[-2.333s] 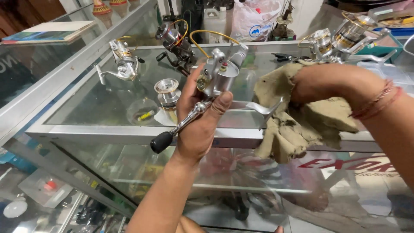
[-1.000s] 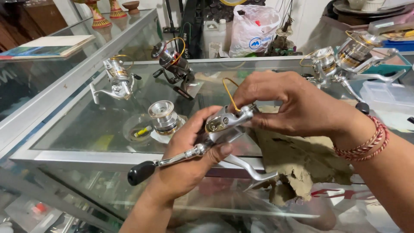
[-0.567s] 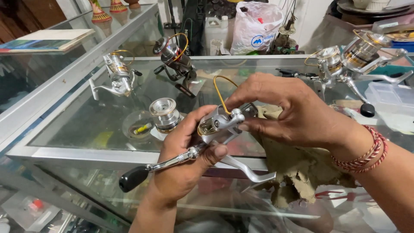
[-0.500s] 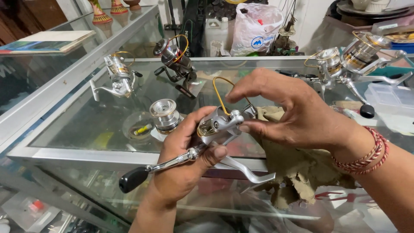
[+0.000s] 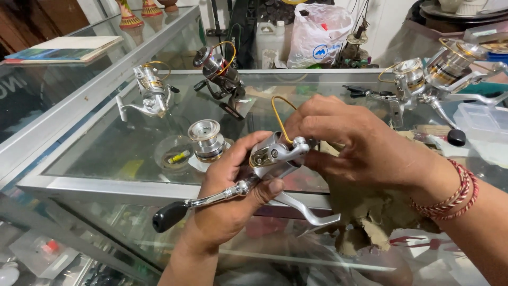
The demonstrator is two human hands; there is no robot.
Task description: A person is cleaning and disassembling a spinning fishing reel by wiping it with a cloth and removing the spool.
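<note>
1. The left hand (image 5: 233, 196) cups a silver spinning reel body (image 5: 275, 156) from below, its fingers wrapped closed around the body, just above the near edge of the glass bench (image 5: 106, 159).
2. The reel's crank handle (image 5: 198, 204) sticks out to the lower left, ending in a black knob (image 5: 168, 216); the reel's foot (image 5: 312, 212) points down to the right.
3. The right hand (image 5: 360, 145) comes in from the right, its fingers pinched narrow on the far side of the reel body, beside the gold bail wire (image 5: 278, 114) that arches up from it.
4. A rumpled tan cloth (image 5: 370, 217) lies on the bench under the right wrist.
5. A loose silver spool (image 5: 205, 140) stands on the glass just left of the left hand, beside a small clear dish (image 5: 172, 153).
6. Further back sit a silver reel (image 5: 151, 92) and a dark reel (image 5: 219, 71); two more reels (image 5: 434, 77) lie at the right.
</note>
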